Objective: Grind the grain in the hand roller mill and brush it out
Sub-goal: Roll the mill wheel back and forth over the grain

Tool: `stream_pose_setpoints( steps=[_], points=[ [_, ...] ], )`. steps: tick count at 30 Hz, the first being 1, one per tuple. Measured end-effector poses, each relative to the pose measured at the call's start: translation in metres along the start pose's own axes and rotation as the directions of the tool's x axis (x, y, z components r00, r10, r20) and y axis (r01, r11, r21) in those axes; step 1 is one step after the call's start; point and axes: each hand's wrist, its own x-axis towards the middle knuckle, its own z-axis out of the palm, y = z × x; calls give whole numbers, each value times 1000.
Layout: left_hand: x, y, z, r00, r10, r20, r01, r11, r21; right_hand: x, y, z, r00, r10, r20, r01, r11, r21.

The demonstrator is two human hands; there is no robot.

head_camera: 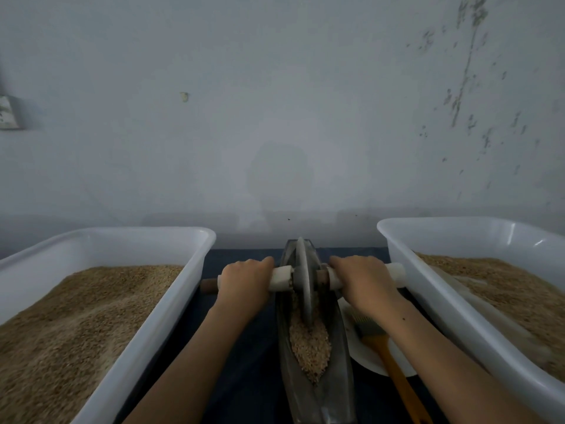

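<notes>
Head view: the left hand [244, 281] and right hand [362, 278] each curl tightly round a handle [282, 278] either side of the wheel [304, 286], which stands between them in the trough [318, 390]. The wheel looks heavy and rigid, best held by those handles, while the loose grain [310, 347] lies just nearer than the hands and the light brush [388, 353] below the right wrist.

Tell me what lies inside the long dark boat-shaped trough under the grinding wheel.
Pale crushed grain fills the near half of the dark trough. The grey disc wheel stands in it, hiding whatever lies beneath and beyond.
</notes>
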Motion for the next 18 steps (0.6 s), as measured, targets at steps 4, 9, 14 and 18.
stream_pose_setpoints(
  steps=[4,9,14,18],
  points=[
    [4,-2,-6,991,18,131,-18,1000,-4,2,3,-8,988,-8,155,6,1000,16],
    [6,-6,-14,924,61,377,-44,998,-55,3,6,-19,930,-50,364,45,999,22],
    [5,-7,-18,910,66,410,-28,995,-97,4,5,-20,915,-42,402,35,999,26],
    [3,-1,-14,959,27,282,-23,1000,-18,4,4,-13,965,-21,261,22,1000,0]
  ],
)
